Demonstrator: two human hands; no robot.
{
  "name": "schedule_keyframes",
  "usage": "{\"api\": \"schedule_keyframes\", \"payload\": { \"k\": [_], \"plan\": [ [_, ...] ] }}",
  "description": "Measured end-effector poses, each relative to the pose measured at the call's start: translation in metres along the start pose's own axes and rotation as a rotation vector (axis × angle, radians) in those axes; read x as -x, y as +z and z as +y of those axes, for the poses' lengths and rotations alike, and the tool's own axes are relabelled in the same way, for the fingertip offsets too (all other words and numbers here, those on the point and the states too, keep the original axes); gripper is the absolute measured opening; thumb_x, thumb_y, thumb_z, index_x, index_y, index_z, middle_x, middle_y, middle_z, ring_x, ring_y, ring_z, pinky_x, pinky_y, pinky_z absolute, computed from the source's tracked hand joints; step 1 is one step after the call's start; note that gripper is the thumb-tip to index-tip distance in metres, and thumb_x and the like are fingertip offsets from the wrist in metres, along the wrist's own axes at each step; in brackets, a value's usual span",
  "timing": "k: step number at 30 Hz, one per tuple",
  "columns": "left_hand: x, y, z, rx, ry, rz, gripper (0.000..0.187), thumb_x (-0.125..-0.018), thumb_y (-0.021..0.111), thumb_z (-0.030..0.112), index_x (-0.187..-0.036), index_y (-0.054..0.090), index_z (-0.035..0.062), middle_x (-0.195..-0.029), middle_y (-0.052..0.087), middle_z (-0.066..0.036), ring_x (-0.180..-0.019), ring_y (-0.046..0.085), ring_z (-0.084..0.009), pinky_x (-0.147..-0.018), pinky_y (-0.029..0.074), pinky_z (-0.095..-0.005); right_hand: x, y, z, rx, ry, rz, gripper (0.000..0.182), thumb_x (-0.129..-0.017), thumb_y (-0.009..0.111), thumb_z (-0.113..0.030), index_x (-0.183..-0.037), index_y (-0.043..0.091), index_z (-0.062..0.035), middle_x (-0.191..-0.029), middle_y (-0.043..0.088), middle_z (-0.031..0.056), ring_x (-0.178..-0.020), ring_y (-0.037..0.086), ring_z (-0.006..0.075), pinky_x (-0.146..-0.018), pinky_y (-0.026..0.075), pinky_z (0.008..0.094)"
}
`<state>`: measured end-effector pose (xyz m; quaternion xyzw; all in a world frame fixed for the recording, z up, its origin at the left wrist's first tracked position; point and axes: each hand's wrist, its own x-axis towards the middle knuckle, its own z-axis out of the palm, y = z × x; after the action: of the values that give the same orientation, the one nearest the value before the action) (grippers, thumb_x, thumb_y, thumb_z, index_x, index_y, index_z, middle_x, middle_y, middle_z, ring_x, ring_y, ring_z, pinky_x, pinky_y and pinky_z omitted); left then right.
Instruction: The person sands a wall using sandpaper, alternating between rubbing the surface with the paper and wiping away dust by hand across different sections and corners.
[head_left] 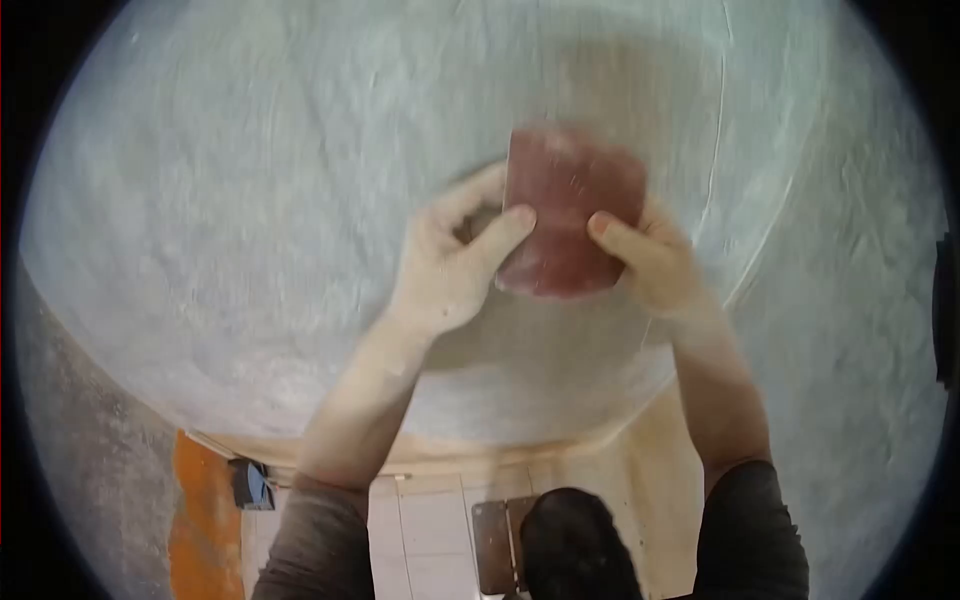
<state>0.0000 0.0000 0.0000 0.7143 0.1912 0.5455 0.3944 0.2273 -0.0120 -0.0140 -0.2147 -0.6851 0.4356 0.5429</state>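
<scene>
A dark red, roughly rectangular sheet [572,185] with uneven edges is held up in front of a grey-green plastered wall. My left hand [460,250] grips its left edge, thumb on the near face and fingers behind. On the right edge, my right hand [655,255] pinches it the same way, with the thumb on the front. The fingers behind the sheet are mostly hidden. Slight motion blur softens the sheet and the right hand.
The plastered wall [250,200] fills most of the view, with a ridge line at right. Below are a tiled floor [420,520], a brown flat object [491,545], an orange strip [205,520] and a small dark object [250,484] at lower left.
</scene>
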Motion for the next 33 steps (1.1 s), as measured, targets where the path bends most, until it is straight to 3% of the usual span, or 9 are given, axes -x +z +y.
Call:
{"api": "schedule_keyframes", "payload": {
  "k": [1,3,5,13,17,19,22,26,33],
  "plan": [
    [-0.025,0.004,0.037,0.110,-0.026,-0.022,0.047,-0.097,0.065,0.005,-0.143,0.055,-0.0002,-0.106,0.072,-0.012,-0.092,0.067,-0.0086,-0.077,0.055,-0.0233,-0.015,-0.001,-0.036,0.009,-0.065,0.021,0.058,-0.100,0.063,-0.018,-0.150,0.039,0.0004,-0.142,0.055,0.0133,-0.131,0.052,0.0213,-0.112,0.039,0.0359],
    [-0.149,0.006,0.103,0.042,0.212,0.032,0.046,-0.096,0.066,0.003,-0.140,0.057,-0.0022,-0.108,0.071,-0.011,-0.087,0.065,-0.0067,-0.072,0.053,-0.0214,-0.130,-0.054,-0.152,0.146,-0.199,-0.053,0.054,-0.101,0.061,-0.015,-0.148,0.041,0.0007,-0.138,0.058,0.0127,-0.127,0.055,0.0207,-0.108,0.044,0.0352],
    [-0.204,-0.008,0.146,-0.064,0.190,0.033,0.045,-0.094,0.067,0.000,-0.138,0.058,-0.0036,-0.109,0.069,-0.009,-0.083,0.063,-0.0057,-0.069,0.052,-0.0203,-0.176,-0.056,-0.202,0.076,-0.189,0.023,0.051,-0.102,0.058,-0.013,-0.147,0.042,0.0011,-0.137,0.059,0.0125,-0.126,0.056,0.0204,-0.107,0.045,0.0355],
    [-0.306,-0.031,0.260,-0.357,0.440,0.140,0.041,-0.090,0.068,-0.006,-0.130,0.060,-0.0099,-0.113,0.068,-0.016,-0.086,0.070,-0.0138,-0.075,0.058,-0.0259,-0.281,-0.067,-0.326,0.130,-0.286,-0.155,0.050,-0.103,0.052,-0.006,-0.150,0.038,0.0021,-0.143,0.054,0.0145,-0.133,0.051,0.0208,-0.112,0.039,0.0378],
    [-0.339,-0.032,0.350,-0.241,0.306,0.124,0.038,-0.090,0.068,-0.008,-0.128,0.060,-0.0098,-0.112,0.068,-0.017,-0.087,0.072,-0.0164,-0.073,0.061,-0.0263,-0.310,-0.050,-0.423,0.101,-0.182,-0.133,0.056,-0.100,0.055,-0.004,-0.152,0.035,0.0036,-0.147,0.051,0.0145,-0.134,0.050,0.0212,-0.113,0.037,0.0365],
    [-0.337,-0.022,0.373,-0.306,0.287,0.133,0.038,-0.090,0.068,-0.008,-0.127,0.060,-0.0094,-0.113,0.068,-0.017,-0.087,0.072,-0.0170,-0.072,0.062,-0.0257,-0.311,-0.066,-0.435,-0.067,-0.127,-0.272,0.059,-0.098,0.058,-0.003,-0.152,0.035,0.0041,-0.149,0.050,0.0146,-0.135,0.048,0.0213,-0.114,0.036,0.0367],
    [-0.354,-0.034,0.288,-0.326,0.214,0.162,0.037,-0.089,0.069,-0.009,-0.126,0.062,-0.0085,-0.114,0.068,-0.016,-0.091,0.072,-0.0180,-0.077,0.063,-0.0278,-0.340,-0.116,-0.354,-0.065,-0.082,-0.480,0.065,-0.096,0.065,-0.006,-0.153,0.036,0.0034,-0.152,0.048,0.0140,-0.140,0.043,0.0211,-0.117,0.031,0.0375],
    [-0.354,-0.026,0.322,-0.121,0.166,0.235,0.036,-0.087,0.072,-0.009,-0.122,0.064,-0.0072,-0.112,0.071,-0.016,-0.100,0.071,-0.0194,-0.082,0.062,-0.0295,-0.330,-0.117,-0.382,-0.184,0.311,-0.512,0.065,-0.097,0.066,-0.010,-0.154,0.036,0.0021,-0.155,0.044,0.0127,-0.143,0.038,0.0207,-0.119,0.027,0.0377],
    [-0.356,-0.020,0.322,-0.274,0.243,0.298,0.034,-0.084,0.076,-0.007,-0.118,0.069,-0.0027,-0.101,0.074,-0.014,-0.087,0.073,-0.0153,-0.070,0.061,-0.0275,-0.336,-0.107,-0.371,-0.404,0.313,-0.433,0.058,-0.099,0.063,-0.010,-0.152,0.040,0.0002,-0.150,0.049,0.0119,-0.142,0.041,0.0212,-0.118,0.032,0.0389]
  ]
}}
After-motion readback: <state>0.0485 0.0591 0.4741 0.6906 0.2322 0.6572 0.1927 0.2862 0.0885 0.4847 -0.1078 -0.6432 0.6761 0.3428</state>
